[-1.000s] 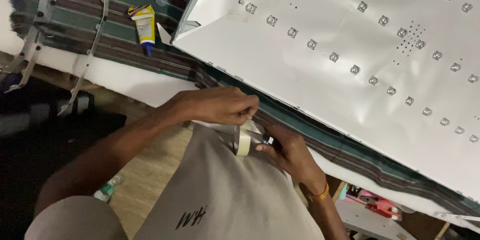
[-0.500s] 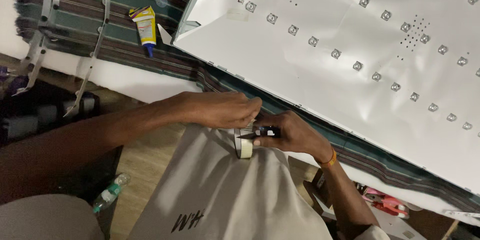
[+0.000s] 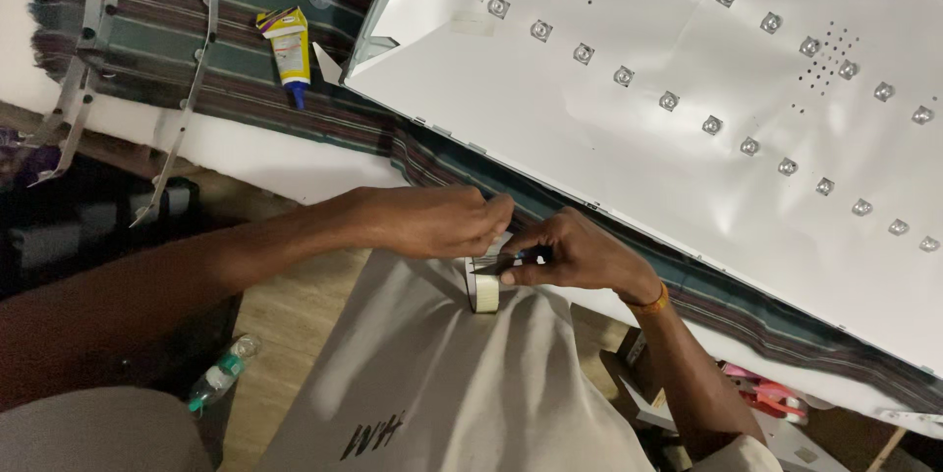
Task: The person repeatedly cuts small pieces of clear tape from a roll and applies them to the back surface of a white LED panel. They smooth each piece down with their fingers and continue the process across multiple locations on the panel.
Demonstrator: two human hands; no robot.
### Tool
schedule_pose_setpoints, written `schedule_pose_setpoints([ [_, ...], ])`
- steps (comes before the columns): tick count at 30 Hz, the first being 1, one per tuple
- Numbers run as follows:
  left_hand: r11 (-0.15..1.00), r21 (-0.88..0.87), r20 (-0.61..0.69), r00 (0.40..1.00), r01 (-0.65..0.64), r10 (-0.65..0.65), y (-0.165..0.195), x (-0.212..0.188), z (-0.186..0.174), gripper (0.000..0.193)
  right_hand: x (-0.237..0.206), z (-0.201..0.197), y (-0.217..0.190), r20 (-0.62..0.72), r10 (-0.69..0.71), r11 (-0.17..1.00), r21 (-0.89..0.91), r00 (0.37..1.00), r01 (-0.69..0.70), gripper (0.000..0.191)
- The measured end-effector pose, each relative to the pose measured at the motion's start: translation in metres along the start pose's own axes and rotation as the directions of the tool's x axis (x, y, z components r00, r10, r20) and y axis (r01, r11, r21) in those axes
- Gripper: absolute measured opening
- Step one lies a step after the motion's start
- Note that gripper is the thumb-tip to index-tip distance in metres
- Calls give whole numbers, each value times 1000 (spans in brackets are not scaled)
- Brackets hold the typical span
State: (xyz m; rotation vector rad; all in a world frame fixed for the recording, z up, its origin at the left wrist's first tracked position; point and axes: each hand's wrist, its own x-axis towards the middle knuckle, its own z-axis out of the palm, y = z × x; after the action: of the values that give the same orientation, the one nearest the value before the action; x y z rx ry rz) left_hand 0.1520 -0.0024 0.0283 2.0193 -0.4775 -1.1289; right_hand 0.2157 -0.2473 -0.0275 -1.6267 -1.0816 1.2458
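Observation:
My left hand [image 3: 432, 222] and my right hand [image 3: 575, 254] meet over my lap, just below the table's edge. Between them is a small roll of pale tape [image 3: 484, 287], which hangs at the fingertips of my left hand. My right hand is closed on a thin dark tool with a blue part [image 3: 521, 257], its tip at the tape. An orange band sits on my right wrist. A beige cloth [image 3: 442, 393] covers my lap under both hands.
A large white panel [image 3: 688, 89] with rows of small round lenses lies on a striped green cloth [image 3: 246, 69]. A yellow glue tube [image 3: 291, 52] and two thin metal strips [image 3: 187, 89] lie at the left. A plastic bottle [image 3: 223, 373] stands on the floor, a pink tool [image 3: 761, 395] at the lower right.
My view has shifted a little. My right hand has drawn up level with my left hand, and the tape roll stays between them.

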Motion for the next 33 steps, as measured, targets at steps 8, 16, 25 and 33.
schedule_pose_setpoints([
  [8, 924, -332, -388, 920, -189, 48, -47, -13, 10, 20, -2, 30, -4, -171, -131, 975, 155, 977, 157, 58],
  [16, 935, -355, -770, 571, -15, -284, -68, -45, 20, 16, 35, 55, -22, -345, 347, 919, -63, 872, -390, 38],
  [25, 912, -331, -858, 480, -243, -183, -48, -34, -3, 21, 65, 43, -33, -568, -254, 799, -579, 783, -161, 53],
  [33, 942, -187, -802, 597, -279, 18, -21, 31, -10, 20, 33, 17, -39, -774, 325, 921, 389, 544, 3, 25],
])
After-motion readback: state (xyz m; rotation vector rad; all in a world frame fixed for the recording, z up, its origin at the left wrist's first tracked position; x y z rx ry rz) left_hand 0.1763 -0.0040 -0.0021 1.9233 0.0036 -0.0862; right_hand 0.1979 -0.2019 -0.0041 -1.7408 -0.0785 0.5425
